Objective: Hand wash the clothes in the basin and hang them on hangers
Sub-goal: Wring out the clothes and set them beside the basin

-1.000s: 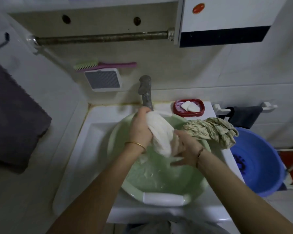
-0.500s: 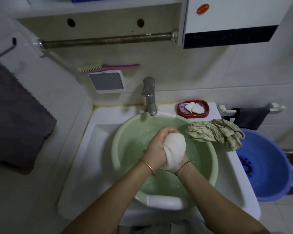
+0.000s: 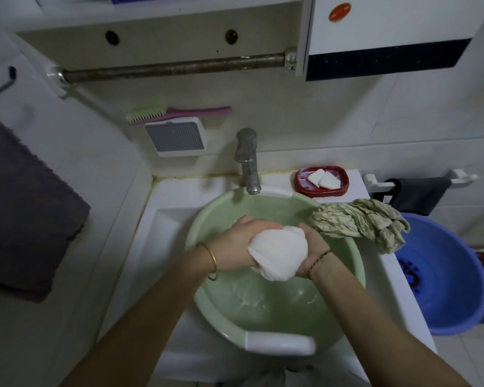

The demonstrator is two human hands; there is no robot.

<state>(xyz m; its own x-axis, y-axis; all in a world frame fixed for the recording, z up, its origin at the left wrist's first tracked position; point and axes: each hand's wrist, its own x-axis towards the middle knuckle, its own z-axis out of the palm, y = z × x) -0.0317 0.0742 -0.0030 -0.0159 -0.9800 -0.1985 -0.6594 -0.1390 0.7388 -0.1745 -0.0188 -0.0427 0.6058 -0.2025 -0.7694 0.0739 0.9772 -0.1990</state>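
Above the water in the green basin (image 3: 207, 305), which sits in the white sink (image 3: 162, 219), the left hand (image 3: 243, 241) and right hand (image 3: 312, 254) both grip a balled white cloth (image 3: 278, 254) between them. A wrung beige garment (image 3: 358, 220) lies over the basin's far right rim. At the sink's far edge stand the tap (image 3: 248, 160) and a red soap dish (image 3: 322, 181).

I count two hands, the left hand (image 3: 242, 241) and right hand (image 3: 312, 252), over one green basin (image 3: 207, 308). Near the basin I see two clothes, one white cloth (image 3: 278, 254) and one tan cloth (image 3: 358, 220), two soap pieces (image 3: 323, 178), one tap (image 3: 248, 160), one blue tub (image 3: 444, 275).
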